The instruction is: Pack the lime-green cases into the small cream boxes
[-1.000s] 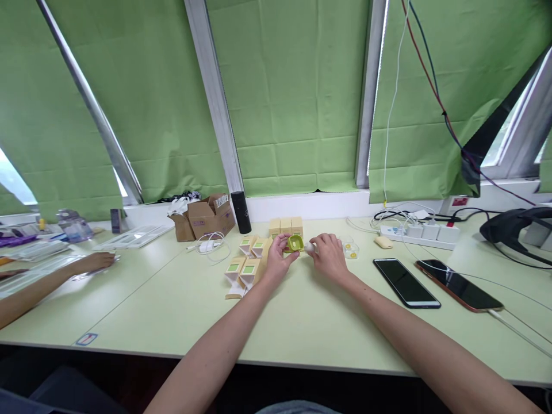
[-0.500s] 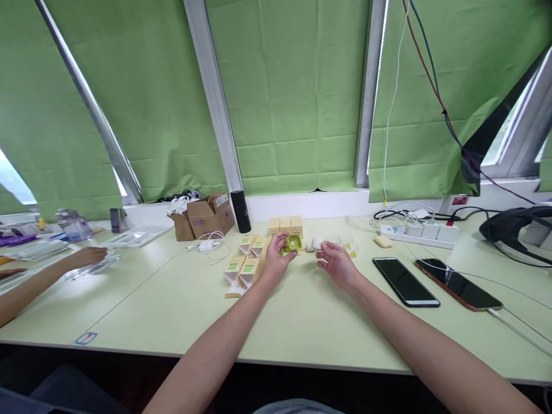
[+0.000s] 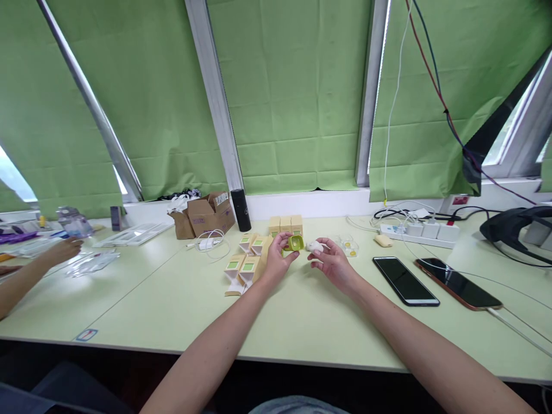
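My left hand (image 3: 278, 257) pinches a small, open lime-green case (image 3: 296, 243); at its three o'clock, my right fingertips grip a small, white, rounded piece (image 3: 314, 246). Light pressure suits both, I'd say.

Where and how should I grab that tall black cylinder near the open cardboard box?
Probably around the middle of the black cylinder, coming from the front right: it stands on end with a slim, rounded body, and the cardboard box sits close on its left.
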Action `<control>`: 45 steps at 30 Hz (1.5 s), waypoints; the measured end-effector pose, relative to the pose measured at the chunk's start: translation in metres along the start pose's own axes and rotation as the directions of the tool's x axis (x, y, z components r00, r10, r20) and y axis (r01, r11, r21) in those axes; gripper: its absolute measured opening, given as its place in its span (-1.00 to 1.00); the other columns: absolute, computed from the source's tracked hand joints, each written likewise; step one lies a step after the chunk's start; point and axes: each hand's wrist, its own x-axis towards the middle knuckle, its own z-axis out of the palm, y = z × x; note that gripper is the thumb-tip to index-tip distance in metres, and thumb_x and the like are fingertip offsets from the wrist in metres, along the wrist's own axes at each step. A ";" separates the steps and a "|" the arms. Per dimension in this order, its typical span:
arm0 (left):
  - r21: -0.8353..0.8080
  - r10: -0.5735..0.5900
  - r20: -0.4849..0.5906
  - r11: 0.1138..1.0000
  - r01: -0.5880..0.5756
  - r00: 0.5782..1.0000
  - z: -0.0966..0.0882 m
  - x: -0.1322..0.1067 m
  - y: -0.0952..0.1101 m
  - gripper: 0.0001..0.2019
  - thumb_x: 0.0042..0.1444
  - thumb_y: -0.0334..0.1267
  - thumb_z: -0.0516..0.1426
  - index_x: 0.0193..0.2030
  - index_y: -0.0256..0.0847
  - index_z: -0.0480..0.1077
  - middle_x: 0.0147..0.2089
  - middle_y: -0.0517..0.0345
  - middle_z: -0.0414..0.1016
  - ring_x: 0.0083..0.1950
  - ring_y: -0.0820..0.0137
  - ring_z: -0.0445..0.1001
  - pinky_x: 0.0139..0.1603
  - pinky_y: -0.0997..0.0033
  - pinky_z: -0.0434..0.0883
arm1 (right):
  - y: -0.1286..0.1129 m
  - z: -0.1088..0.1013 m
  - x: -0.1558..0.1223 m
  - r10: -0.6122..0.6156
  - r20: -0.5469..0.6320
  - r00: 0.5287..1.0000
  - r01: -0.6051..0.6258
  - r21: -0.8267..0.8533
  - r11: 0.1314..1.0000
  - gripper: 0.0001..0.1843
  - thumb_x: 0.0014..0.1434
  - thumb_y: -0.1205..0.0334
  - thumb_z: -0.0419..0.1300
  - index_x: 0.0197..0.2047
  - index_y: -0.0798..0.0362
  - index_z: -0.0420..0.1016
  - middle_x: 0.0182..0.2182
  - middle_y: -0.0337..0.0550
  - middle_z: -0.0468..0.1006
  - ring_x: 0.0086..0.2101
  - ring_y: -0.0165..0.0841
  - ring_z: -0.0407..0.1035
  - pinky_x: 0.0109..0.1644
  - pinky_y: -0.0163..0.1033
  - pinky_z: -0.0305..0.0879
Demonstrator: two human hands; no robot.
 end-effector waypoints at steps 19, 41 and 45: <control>0.156 -0.004 -0.036 0.988 0.010 0.999 -0.001 0.000 -0.006 -0.51 -0.04 -0.43 0.34 0.06 -0.15 0.39 0.12 -0.03 0.54 0.17 0.16 0.53 0.19 0.16 0.38 | 0.002 -0.018 0.015 0.118 -0.111 0.987 -0.124 -0.054 0.991 -0.50 -0.30 0.20 0.63 -0.25 0.08 0.63 -0.31 -0.06 0.63 -0.38 -0.34 0.45 -0.42 -0.28 0.36; 0.312 0.037 0.001 0.949 -0.035 0.999 0.007 -0.011 0.011 -0.53 -0.05 -0.49 0.36 0.03 -0.09 0.53 0.10 0.02 0.40 0.13 0.21 0.46 0.29 0.03 0.40 | -0.001 -0.005 0.008 -0.175 -0.073 0.982 0.119 -0.478 0.870 -0.46 -0.14 -0.15 0.52 -0.21 0.10 0.68 -0.40 -0.10 0.62 -0.45 -0.36 0.34 -0.48 -0.26 0.22; 0.316 0.035 0.029 0.948 -0.043 0.999 0.008 -0.014 0.017 -0.53 -0.05 -0.49 0.36 0.03 -0.09 0.54 0.10 0.03 0.39 0.13 0.21 0.47 0.31 0.01 0.39 | -0.004 -0.001 0.005 -0.190 -0.049 0.981 0.137 -0.519 0.844 -0.48 -0.09 -0.17 0.48 -0.25 0.11 0.70 -0.44 -0.11 0.60 -0.44 -0.33 0.35 -0.45 -0.24 0.24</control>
